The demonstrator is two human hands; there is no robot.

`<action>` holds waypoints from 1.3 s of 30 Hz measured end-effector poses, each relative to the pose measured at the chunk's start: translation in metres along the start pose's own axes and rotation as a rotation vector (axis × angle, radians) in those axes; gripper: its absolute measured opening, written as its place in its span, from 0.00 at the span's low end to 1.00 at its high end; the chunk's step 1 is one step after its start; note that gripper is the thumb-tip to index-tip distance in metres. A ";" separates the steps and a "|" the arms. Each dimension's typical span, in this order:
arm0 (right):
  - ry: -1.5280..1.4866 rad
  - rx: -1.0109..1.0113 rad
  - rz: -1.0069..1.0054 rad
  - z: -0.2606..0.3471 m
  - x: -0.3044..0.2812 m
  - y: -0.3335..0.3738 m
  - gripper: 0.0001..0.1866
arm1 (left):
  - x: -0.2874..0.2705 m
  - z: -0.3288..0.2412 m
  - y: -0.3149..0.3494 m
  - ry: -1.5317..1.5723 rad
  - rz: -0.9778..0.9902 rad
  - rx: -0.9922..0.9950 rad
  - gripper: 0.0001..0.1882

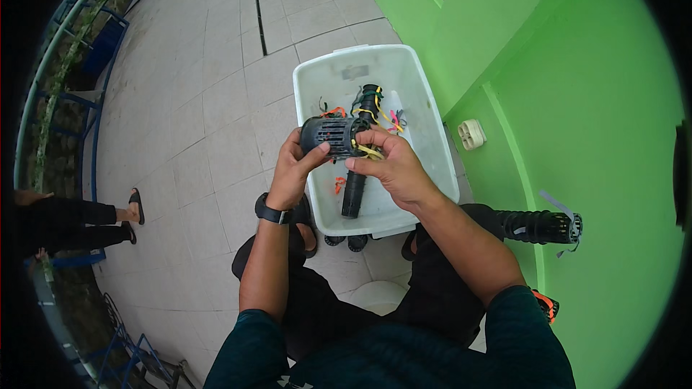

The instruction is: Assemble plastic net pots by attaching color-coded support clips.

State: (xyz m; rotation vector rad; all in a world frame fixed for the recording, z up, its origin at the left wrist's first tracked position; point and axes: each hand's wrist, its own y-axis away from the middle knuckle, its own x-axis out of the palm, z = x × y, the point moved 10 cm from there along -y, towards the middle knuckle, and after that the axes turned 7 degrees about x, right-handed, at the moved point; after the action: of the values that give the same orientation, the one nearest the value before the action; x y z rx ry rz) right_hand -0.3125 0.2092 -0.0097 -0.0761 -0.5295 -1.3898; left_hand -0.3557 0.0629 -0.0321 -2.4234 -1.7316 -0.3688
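My left hand (pixel 290 169) is wrapped round the closed side of a black slotted plastic pot (pixel 333 135), which lies sideways above a white tub. At the pot's other end, my right hand (pixel 398 167) pinches a yellow strip (pixel 370 151) by the rim; the fingers partly hide where it is fastened. Beneath my hands, the white tub (pixel 412 198) holds a stack of black pots (pixel 353 198). Another black pot (pixel 370 97) with yellow and green strips lies farther back in it. Orange strips (pixel 335 112) and pink strips (pixel 396 121) are scattered around them.
A stack of black slotted pots (pixel 537 227) with a grey strip is beside my right leg, near the green wall (pixel 605 137). A cream fitting (pixel 472 134) is low on that wall. At the left, another person's legs (pixel 94 214) show by a blue railing (pixel 94 137).
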 end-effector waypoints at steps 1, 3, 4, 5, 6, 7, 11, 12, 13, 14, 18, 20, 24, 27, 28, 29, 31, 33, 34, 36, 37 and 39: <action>0.001 -0.001 -0.002 -0.003 -0.001 -0.002 0.14 | -0.007 -0.001 0.000 -0.199 -0.083 0.061 0.27; 0.512 -0.326 -0.295 0.024 -0.016 0.004 0.15 | -0.015 -0.014 0.007 -0.623 -0.298 0.311 0.27; 0.511 -0.326 -0.295 0.024 -0.015 0.004 0.15 | -0.012 -0.016 0.008 -0.624 -0.297 0.311 0.27; 0.626 -0.336 -0.385 0.028 -0.017 0.007 0.14 | -0.004 -0.029 0.012 -0.720 -0.281 0.419 0.23; 0.741 -0.345 -0.474 0.031 -0.019 0.010 0.13 | 0.005 -0.042 0.017 -0.816 -0.263 0.527 0.18; 0.740 -0.345 -0.473 0.030 -0.017 0.010 0.13 | 0.015 -0.054 0.022 -0.756 -0.262 0.568 0.11; 0.911 -0.416 -0.553 0.037 -0.006 0.018 0.10 | 0.037 -0.066 0.021 -0.775 -0.249 0.629 0.10; 0.956 -0.422 -0.578 0.037 -0.004 0.020 0.10 | 0.038 -0.065 0.020 -0.774 -0.254 0.629 0.10; 0.958 -0.424 -0.576 0.036 -0.003 0.019 0.10 | 0.040 -0.063 0.018 -0.789 -0.248 0.629 0.09; 0.975 -0.408 -0.590 0.033 -0.003 0.018 0.09 | 0.041 -0.063 0.017 -0.804 -0.242 0.628 0.08; 1.031 -0.387 -0.640 0.036 -0.003 0.020 0.07 | 0.039 -0.056 0.016 -0.850 -0.245 0.552 0.06; 1.066 -0.409 -0.646 0.036 -0.002 0.021 0.09 | 0.042 -0.056 0.015 -0.866 -0.221 0.549 0.05; 1.123 -0.412 -0.611 0.040 -0.001 0.019 0.20 | 0.032 -0.052 0.011 -0.740 -0.240 0.551 0.05; 1.102 -0.315 -0.547 0.041 -0.003 0.014 0.29 | -0.007 -0.029 0.006 -0.184 -0.352 0.339 0.05; 1.105 -0.316 -0.551 0.042 -0.006 0.015 0.29 | -0.011 -0.031 0.005 -0.181 -0.349 0.341 0.05; 1.081 -0.297 -0.546 0.041 -0.011 0.014 0.32 | -0.016 -0.033 0.004 -0.139 -0.360 0.338 0.04; 1.057 -0.280 -0.539 0.038 -0.017 0.013 0.34 | -0.022 -0.036 0.003 -0.064 -0.367 0.349 0.03; 1.120 -0.297 -0.547 0.038 -0.017 0.013 0.35 | -0.031 -0.039 0.004 -0.067 -0.357 0.363 0.03; 1.122 -0.298 -0.550 0.039 -0.019 0.014 0.35 | -0.032 -0.041 0.005 -0.066 -0.344 0.375 0.04; 1.117 -0.285 -0.512 0.042 -0.021 0.013 0.34 | -0.036 -0.042 0.008 -0.103 -0.342 0.353 0.02; 1.118 -0.285 -0.514 0.044 -0.023 0.013 0.34 | -0.037 -0.047 0.010 -0.086 -0.318 0.385 0.02; 1.066 -0.284 -0.506 0.046 -0.025 0.013 0.33 | -0.038 -0.052 0.013 -0.065 -0.288 0.405 0.06</action>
State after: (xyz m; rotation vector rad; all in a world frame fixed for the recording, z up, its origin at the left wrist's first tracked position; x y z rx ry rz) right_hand -0.3168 0.2513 0.0242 0.5812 0.5789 -1.7465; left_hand -0.3610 0.0110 0.0077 -1.9301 -1.9617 0.0350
